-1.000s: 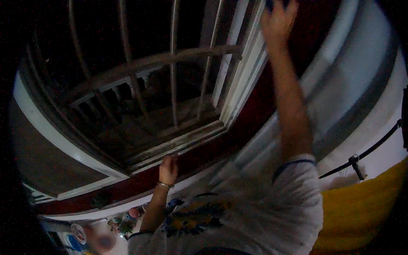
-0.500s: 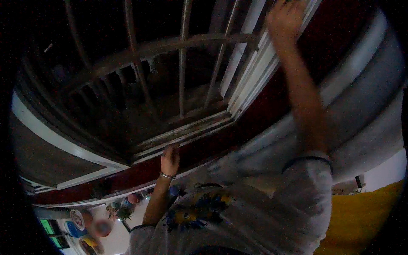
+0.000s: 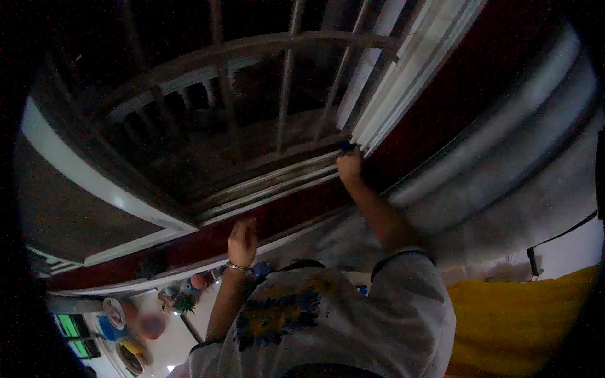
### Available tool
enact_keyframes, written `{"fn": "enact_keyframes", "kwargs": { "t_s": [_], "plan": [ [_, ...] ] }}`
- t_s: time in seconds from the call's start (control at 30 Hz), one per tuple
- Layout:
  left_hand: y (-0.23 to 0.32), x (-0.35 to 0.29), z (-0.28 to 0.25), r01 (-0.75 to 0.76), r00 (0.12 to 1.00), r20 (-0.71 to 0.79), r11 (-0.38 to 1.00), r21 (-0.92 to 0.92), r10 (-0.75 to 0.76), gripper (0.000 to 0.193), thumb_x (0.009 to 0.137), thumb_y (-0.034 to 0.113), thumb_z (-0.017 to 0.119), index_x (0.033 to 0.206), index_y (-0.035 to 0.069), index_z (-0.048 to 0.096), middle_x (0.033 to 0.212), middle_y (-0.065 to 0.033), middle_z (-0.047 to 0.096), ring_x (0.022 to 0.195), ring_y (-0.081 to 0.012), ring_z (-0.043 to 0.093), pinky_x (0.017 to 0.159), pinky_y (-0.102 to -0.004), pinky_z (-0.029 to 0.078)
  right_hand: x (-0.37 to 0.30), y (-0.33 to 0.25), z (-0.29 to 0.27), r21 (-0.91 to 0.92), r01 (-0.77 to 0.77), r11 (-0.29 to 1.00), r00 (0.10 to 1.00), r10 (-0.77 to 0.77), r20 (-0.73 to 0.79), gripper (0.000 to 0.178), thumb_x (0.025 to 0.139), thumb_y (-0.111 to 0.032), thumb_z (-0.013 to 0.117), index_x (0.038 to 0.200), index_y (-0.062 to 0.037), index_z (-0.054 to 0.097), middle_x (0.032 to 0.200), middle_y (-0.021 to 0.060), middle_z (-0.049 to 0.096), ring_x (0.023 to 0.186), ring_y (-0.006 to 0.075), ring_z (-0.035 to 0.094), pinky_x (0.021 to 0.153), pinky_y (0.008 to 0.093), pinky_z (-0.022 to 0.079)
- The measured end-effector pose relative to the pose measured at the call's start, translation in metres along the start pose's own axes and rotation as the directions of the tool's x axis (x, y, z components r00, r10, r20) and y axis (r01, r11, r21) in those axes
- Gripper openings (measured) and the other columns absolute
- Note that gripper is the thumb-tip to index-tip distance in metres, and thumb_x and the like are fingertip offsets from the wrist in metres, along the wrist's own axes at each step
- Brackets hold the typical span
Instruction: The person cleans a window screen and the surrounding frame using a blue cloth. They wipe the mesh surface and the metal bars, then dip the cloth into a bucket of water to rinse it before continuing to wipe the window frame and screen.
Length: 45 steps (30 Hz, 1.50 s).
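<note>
In the lower right corner of the white window frame (image 3: 413,79), my right hand (image 3: 350,167) is closed on a small dark blue thing (image 3: 345,146). Its kind is too dark to tell. That hand is right at the sliding track (image 3: 277,184) along the frame's bottom. My left hand (image 3: 242,241), with a bangle at its wrist, hovers by the dark red sill (image 3: 283,217). Its fingers are curled together, a little blurred, and nothing shows in them. Metal grille bars (image 3: 287,94) stand beyond the opening.
At left is a white-framed window panel (image 3: 120,198). Grey draped fabric (image 3: 498,183) hangs along the right, above a yellow cloth (image 3: 510,321). Pots and a small plant (image 3: 184,303) stand at the lower left. Beyond the bars it is dark.
My right hand has come down from high on the frame's right side to its lower corner, where a dark blue thing now shows. My left hand has shifted slightly left.
</note>
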<state>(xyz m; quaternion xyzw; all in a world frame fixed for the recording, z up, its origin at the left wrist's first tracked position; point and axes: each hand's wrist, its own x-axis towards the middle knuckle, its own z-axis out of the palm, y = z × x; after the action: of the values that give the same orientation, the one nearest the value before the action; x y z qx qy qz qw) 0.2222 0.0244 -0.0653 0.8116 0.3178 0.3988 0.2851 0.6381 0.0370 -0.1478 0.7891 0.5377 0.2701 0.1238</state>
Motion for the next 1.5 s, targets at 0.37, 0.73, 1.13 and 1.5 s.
{"fn": "enact_keyframes", "kwargs": {
  "t_s": [0.37, 0.73, 1.13, 1.5],
  "plan": [
    [-0.016, -0.01, 0.011, 0.005, 0.999, -0.032, 1.0, -0.004, -0.005, 0.036, 0.069, -0.007, 0.049, 0.102, 0.004, 0.055, 0.089, -0.0152, 0.057, 0.079, -0.0327, 0.057, 0.068, -0.0379, 0.047, 0.074, 0.101, -0.206, 0.035, -0.059, 0.998, 0.927, 0.068, -0.368, 0.031, 0.077, -0.016, 0.053, 0.106, -0.0041, 0.056, 0.089, 0.0124, 0.059, 0.088, 0.0296, 0.054, 0.071, 0.0428, 0.045],
    [-0.001, -0.008, 0.007, 0.165, 0.986, 0.024, 0.985, -0.047, -0.164, 0.036, 0.07, -0.008, 0.05, 0.103, 0.003, 0.056, 0.095, -0.0147, 0.059, 0.08, -0.0318, 0.059, 0.067, -0.0372, 0.048, 0.038, 0.043, -0.093, -0.002, 0.18, 0.984, 0.98, -0.179, -0.082, 0.017, 0.073, -0.016, 0.058, 0.083, -0.0071, 0.068, 0.09, 0.0148, 0.063, 0.102, 0.0284, 0.051, 0.085, 0.0419, 0.043],
    [-0.014, 0.0, 0.021, 0.024, 0.998, -0.053, 1.0, -0.02, -0.025, 0.03, 0.072, -0.007, 0.051, 0.099, 0.003, 0.057, 0.088, -0.0167, 0.058, 0.08, -0.0364, 0.057, 0.066, -0.0397, 0.048, 0.128, 0.222, -0.406, 0.031, -0.139, 0.99, 0.352, 0.079, -0.933, 0.022, 0.071, -0.002, 0.055, 0.092, 0.0019, 0.057, 0.083, 0.0211, 0.057, 0.083, 0.0388, 0.052, 0.068, 0.0466, 0.044],
    [-0.017, 0.022, 0.046, -0.121, 0.993, -0.017, 0.985, -0.12, 0.12, 0.035, 0.07, -0.006, 0.053, 0.103, 0.003, 0.056, 0.094, -0.0169, 0.059, 0.086, -0.0368, 0.057, 0.071, -0.0399, 0.048, 0.176, 0.311, -0.474, -0.333, -0.621, 0.71, 0.384, -0.095, -0.919, 0.018, 0.088, -0.01, 0.044, 0.092, 0.0022, 0.057, 0.091, 0.0207, 0.06, 0.093, 0.0326, 0.053, 0.089, 0.0432, 0.038]
  ]
}}
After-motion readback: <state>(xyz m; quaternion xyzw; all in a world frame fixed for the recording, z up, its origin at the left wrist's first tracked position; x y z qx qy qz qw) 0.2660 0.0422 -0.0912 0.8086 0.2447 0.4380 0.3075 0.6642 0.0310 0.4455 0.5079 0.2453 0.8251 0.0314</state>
